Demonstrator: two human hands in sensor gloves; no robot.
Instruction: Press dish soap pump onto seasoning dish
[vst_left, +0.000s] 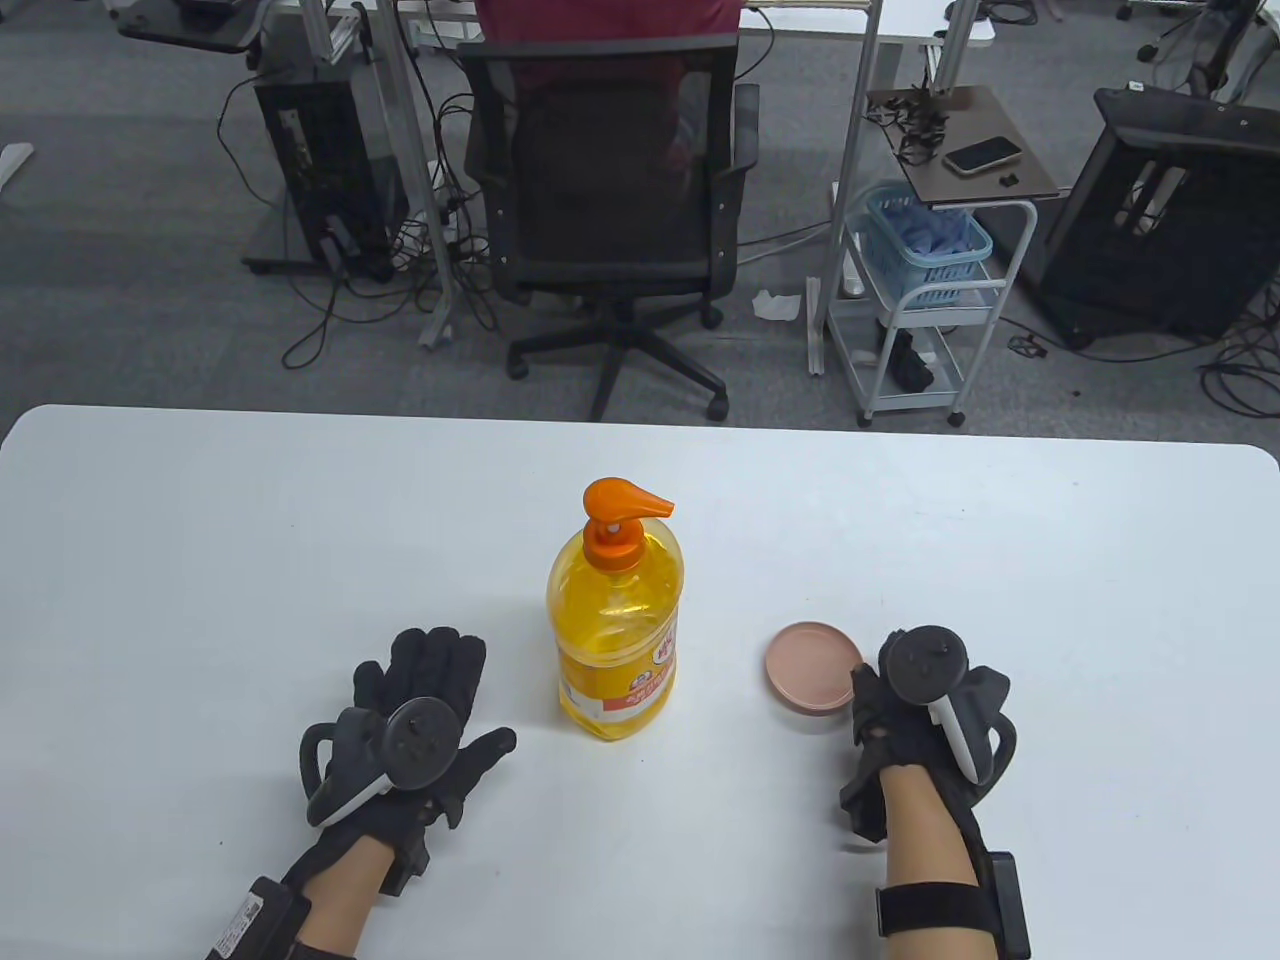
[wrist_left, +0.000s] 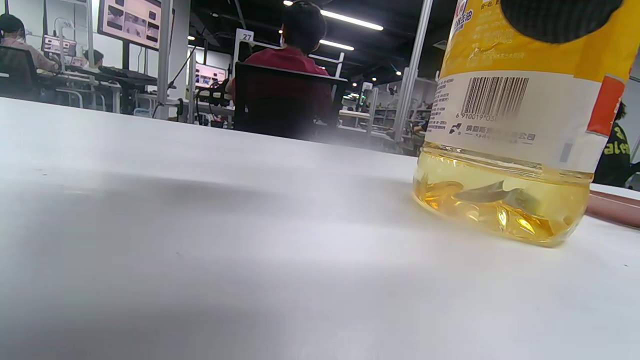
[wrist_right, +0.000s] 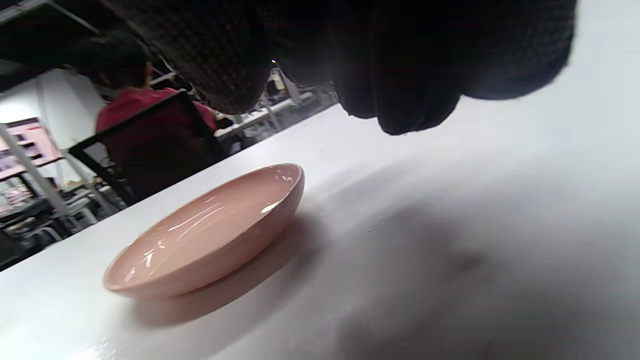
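A yellow dish soap bottle (vst_left: 615, 640) with an orange pump head (vst_left: 625, 502) stands upright mid-table, spout pointing right. A shallow pink seasoning dish (vst_left: 810, 668) lies to its right, apart from the bottle. My left hand (vst_left: 435, 690) rests flat on the table left of the bottle, fingers spread, holding nothing. In the left wrist view the bottle's base (wrist_left: 505, 200) is close at the right, with a dark fingertip (wrist_left: 560, 17) at the top. My right hand (vst_left: 905, 715) sits just right of the dish. Its fingers (wrist_right: 400, 75) hang curled above the table, clear of the dish (wrist_right: 210, 235).
The white table (vst_left: 250, 560) runs wide on both sides of the bottle. Beyond its far edge are an office chair (vst_left: 610, 210), a white cart with a blue basket (vst_left: 925, 250), and cables on the floor.
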